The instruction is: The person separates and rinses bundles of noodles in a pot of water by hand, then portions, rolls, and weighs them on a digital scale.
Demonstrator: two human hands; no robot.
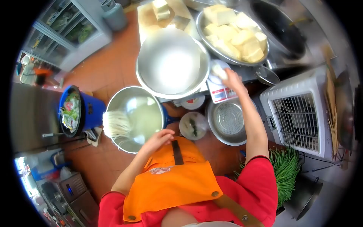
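My right hand (pixel 233 81) is over a white kitchen scale (pixel 218 94), its fingers closed on a small pale lump (pixel 218 71) at the weighing plate. What the lump is made of is too blurred to tell. Holding nothing, my left hand (pixel 162 137) hovers by the near rim of a metal pot (pixel 151 96) with cloudy liquid inside, its fingers loosely bent. White noodle-like strands (pixel 116 125) drape over that pot's left rim. Beyond the scale stands a metal bowl (pixel 200 28) heaped with pale yellow blocks (pixel 234 38). Left of the scale is a large metal basin (pixel 151 68).
A cutting board (pixel 145 17) carries pale blocks and a cleaver (pixel 180 22). Below the scale sit a perforated metal basin (pixel 228 118) and a lidded clear tub (pixel 193 125). A white air cooler (pixel 266 100) stands right, green stalks (pixel 285 174) below it, a blue bin (pixel 92 113) left.
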